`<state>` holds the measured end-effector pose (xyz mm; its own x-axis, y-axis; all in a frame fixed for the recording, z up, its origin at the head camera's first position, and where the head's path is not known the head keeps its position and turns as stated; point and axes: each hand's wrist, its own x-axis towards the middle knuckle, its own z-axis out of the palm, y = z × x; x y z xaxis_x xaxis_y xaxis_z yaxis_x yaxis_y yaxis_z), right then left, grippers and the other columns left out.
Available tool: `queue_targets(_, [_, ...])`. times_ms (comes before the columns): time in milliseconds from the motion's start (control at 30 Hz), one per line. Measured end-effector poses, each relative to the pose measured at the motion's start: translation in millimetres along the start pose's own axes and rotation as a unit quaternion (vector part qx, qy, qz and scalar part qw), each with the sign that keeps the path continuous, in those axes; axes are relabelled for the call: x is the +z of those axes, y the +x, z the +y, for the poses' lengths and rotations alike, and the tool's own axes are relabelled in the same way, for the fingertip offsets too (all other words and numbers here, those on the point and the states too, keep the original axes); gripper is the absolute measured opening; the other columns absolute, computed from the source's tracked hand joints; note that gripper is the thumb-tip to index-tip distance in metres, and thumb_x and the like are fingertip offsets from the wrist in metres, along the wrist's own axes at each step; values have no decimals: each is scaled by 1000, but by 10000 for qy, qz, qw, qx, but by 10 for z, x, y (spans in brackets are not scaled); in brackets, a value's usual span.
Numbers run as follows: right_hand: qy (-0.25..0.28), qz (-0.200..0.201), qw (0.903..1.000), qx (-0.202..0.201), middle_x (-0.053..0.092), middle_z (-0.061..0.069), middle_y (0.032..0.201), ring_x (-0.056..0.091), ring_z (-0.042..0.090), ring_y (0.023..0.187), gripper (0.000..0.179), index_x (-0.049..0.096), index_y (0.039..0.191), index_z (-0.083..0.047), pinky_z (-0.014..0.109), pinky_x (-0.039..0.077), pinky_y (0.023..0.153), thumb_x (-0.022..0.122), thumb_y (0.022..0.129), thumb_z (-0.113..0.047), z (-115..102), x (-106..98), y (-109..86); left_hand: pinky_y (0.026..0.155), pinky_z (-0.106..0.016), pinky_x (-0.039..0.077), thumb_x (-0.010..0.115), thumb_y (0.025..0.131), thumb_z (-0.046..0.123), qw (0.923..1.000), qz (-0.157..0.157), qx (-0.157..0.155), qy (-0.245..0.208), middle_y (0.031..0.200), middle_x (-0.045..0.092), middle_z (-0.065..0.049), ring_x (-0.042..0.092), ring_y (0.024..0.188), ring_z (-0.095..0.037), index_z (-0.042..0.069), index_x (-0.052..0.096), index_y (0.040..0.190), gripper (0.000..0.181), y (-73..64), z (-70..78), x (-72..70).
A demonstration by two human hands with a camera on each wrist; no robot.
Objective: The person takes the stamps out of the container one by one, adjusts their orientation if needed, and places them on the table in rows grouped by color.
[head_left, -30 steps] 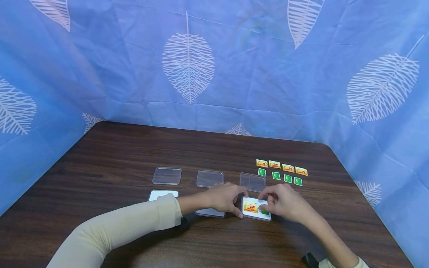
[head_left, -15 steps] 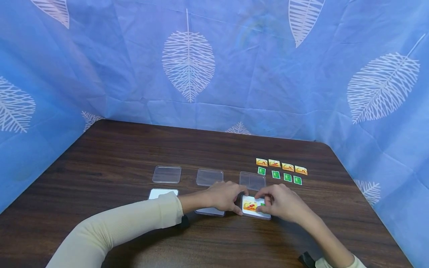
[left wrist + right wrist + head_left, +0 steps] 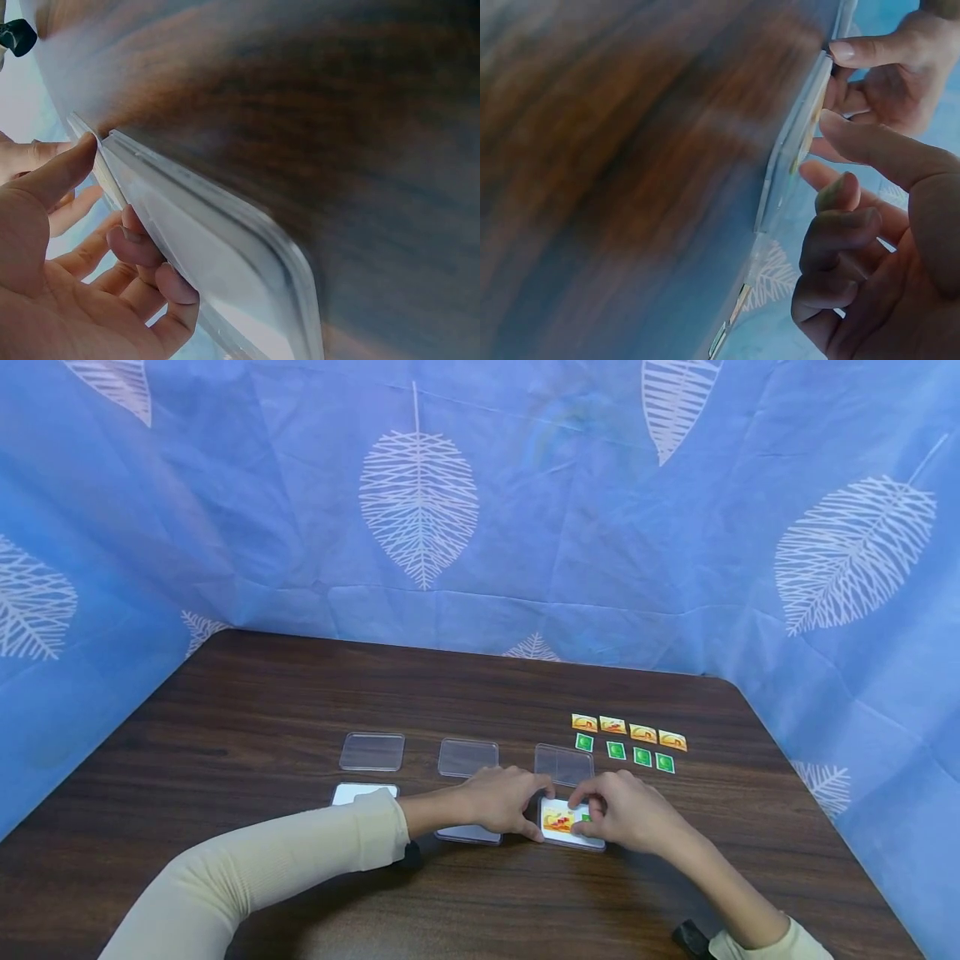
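Observation:
In the head view, my left hand (image 3: 498, 802) holds the left end of a clear case (image 3: 597, 846) containing a white card. Its thumb is at the front corner and its index finger at the back corner. An orange picture piece (image 3: 557, 820) and a partly hidden green piece (image 3: 587, 817) lie on the card. My right hand (image 3: 637, 814) touches the card with thumb and index fingertip, near the orange piece's right edge. These fingertips stand apart in the right wrist view; whether they pinch a piece is unclear. In the left wrist view, my left fingers (image 3: 176, 285) touch another clear case (image 3: 225, 247).
Three flat clear covers (image 3: 372, 752) lie in a row behind the cases. Two more white-filled cases, one at the left (image 3: 365, 792) and one in the middle (image 3: 470, 834), are partly covered by my left arm. Several orange pieces (image 3: 612, 725) and green pieces (image 3: 616, 750) lie back right.
My right hand's fingertips have shifted slightly left over the card, from the green piece toward the orange one. The left hand keeps its hold on the case.

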<state>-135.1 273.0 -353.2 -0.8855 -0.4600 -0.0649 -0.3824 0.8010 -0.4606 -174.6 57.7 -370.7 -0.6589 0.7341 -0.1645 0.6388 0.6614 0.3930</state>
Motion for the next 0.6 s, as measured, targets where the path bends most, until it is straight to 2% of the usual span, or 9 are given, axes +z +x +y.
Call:
queue_targets(333, [-187, 62, 9998, 83, 45, -11, 57, 37, 1, 49, 15, 77, 95, -12, 22, 30, 48, 86, 86, -19, -18, 15, 18, 53, -22, 36, 82, 90, 40, 9999, -40, -35, 97, 79, 52, 10, 45, 63, -7, 19, 61, 136, 55, 19, 12, 4])
queue_targets(600, [-307, 65, 9989, 336, 46, -10, 58, 39, 3, 49, 16, 76, 95, -14, 22, 29, 48, 88, 84, -19, -48, 35, 11, 56, -23, 39, 83, 89, 43, 9999, -126, -55, 63, 88, 62, 9, 50, 64, -7, 19, 61, 135, 56, 23, 19, -21])
